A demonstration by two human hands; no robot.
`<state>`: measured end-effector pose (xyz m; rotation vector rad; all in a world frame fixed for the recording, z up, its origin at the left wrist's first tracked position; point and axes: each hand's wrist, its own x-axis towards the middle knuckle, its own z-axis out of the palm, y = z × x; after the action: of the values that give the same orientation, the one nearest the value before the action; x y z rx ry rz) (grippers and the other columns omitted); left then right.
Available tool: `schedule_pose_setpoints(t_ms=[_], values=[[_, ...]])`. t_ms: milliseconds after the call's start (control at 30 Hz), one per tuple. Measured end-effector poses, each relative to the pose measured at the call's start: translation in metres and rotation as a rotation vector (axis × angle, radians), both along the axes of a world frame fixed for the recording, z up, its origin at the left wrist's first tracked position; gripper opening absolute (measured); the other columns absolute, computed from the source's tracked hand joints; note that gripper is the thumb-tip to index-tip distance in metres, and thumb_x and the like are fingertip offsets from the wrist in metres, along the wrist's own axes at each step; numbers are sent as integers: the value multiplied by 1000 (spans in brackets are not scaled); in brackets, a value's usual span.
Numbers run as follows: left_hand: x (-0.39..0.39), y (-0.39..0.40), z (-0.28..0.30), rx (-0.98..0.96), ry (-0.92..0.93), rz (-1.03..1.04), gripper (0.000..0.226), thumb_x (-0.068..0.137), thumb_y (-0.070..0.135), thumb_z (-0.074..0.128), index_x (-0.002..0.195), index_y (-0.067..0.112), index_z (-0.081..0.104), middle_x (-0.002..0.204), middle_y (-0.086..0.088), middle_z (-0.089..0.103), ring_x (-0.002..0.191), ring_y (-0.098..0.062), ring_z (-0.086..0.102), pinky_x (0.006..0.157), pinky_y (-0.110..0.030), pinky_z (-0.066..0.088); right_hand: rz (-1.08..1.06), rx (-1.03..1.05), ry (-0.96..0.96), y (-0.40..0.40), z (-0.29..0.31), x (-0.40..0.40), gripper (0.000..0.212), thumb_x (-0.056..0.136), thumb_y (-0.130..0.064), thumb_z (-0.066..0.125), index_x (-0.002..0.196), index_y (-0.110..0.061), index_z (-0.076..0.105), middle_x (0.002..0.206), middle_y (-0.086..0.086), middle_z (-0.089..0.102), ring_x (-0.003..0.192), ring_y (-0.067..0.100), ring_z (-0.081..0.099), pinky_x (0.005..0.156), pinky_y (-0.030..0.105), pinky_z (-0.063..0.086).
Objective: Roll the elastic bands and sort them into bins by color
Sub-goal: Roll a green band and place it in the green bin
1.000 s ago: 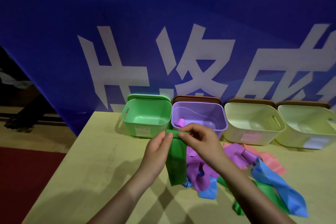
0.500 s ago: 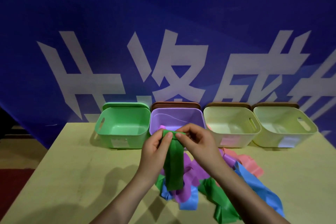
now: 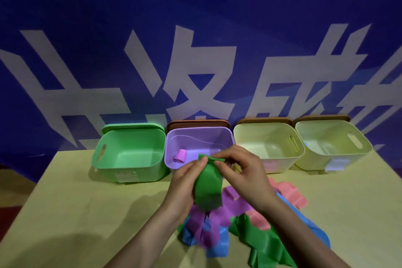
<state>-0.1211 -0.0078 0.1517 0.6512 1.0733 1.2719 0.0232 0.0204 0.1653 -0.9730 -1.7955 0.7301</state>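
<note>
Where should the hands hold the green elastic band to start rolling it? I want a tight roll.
At its top edge, from both sides. The flat green elastic band hangs down from that edge, so the left hand and right hand, pinching its two upper corners, can probably curl it downward evenly. Its loose lower end hangs free, above the pile of bands.

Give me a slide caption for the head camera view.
Both hands pinch a green elastic band's top edge before four open plastic bins.
</note>
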Motion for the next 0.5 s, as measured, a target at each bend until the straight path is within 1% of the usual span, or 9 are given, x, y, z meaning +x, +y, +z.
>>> schedule_pose_setpoints(t_ms=[33, 100, 133, 200, 267, 300, 367, 433, 500], values=[[-1, 1, -2, -2, -1, -4, 45, 73, 34, 65, 100, -1, 71, 104, -26, 68, 96, -32, 64, 91, -40, 47, -10, 79, -75, 1, -4, 1, 13, 80, -6, 68, 90, -14, 73, 76, -6, 62, 72, -5, 53, 70, 10, 41], [-3, 4, -6, 21, 0, -21, 36, 74, 31, 64, 93, 3, 74, 99, -23, 70, 87, -27, 67, 81, -33, 51, -2, 174, -162, 3, -9, 1, 13, 84, -8, 67, 94, -12, 73, 79, -3, 62, 76, -8, 50, 72, 10, 40], [-4, 6, -9, 35, 7, -29, 31, 74, 30, 64, 89, 6, 75, 96, -21, 71, 84, -24, 66, 78, -31, 51, 10, 191, -178, 6, -10, 1, 13, 86, -11, 65, 96, -12, 73, 81, -2, 63, 78, -6, 51, 73, 12, 41], [-7, 12, -12, 51, 22, -46, 22, 73, 27, 64, 83, 12, 77, 92, -15, 72, 83, -22, 66, 78, -30, 50, 37, 168, -168, 10, -10, 2, 18, 87, -15, 61, 101, -13, 73, 85, -1, 64, 80, 1, 55, 75, 14, 43], [-11, 19, -16, 76, 56, -61, 17, 75, 27, 66, 81, 13, 75, 88, -11, 70, 83, -22, 63, 76, -31, 49, 65, 64, -116, 14, -8, 3, 23, 88, -18, 58, 106, -15, 72, 88, -1, 63, 82, 4, 58, 76, 15, 43], [-14, 23, -18, 95, 93, -60, 19, 77, 28, 69, 81, 9, 71, 85, -12, 67, 82, -23, 59, 75, -34, 46, 74, -17, -80, 14, -7, 1, 26, 88, -20, 58, 110, -16, 70, 89, -3, 63, 82, 3, 58, 76, 13, 43], [-19, 31, -22, 161, 160, -50, 40, 79, 31, 72, 86, -5, 56, 82, -15, 56, 79, -25, 48, 71, -36, 39, 80, -222, 26, 16, -8, -6, 31, 86, -21, 61, 117, -18, 65, 85, -6, 62, 77, 0, 57, 74, 11, 42], [-23, 37, -24, 219, 222, -53, 53, 78, 38, 68, 88, -10, 49, 82, -13, 53, 77, -24, 45, 69, -38, 37, 68, -377, 116, 22, -12, -16, 31, 82, -23, 63, 112, -18, 66, 81, 1, 64, 72, 1, 56, 70, 15, 44], [-28, 42, -23, 248, 280, -66, 50, 78, 42, 64, 87, -5, 51, 79, -12, 54, 74, -21, 47, 69, -39, 40, 46, -419, 120, 30, -16, -25, 21, 80, -24, 65, 98, -16, 70, 83, 8, 68, 73, 9, 58, 70, 24, 48]])
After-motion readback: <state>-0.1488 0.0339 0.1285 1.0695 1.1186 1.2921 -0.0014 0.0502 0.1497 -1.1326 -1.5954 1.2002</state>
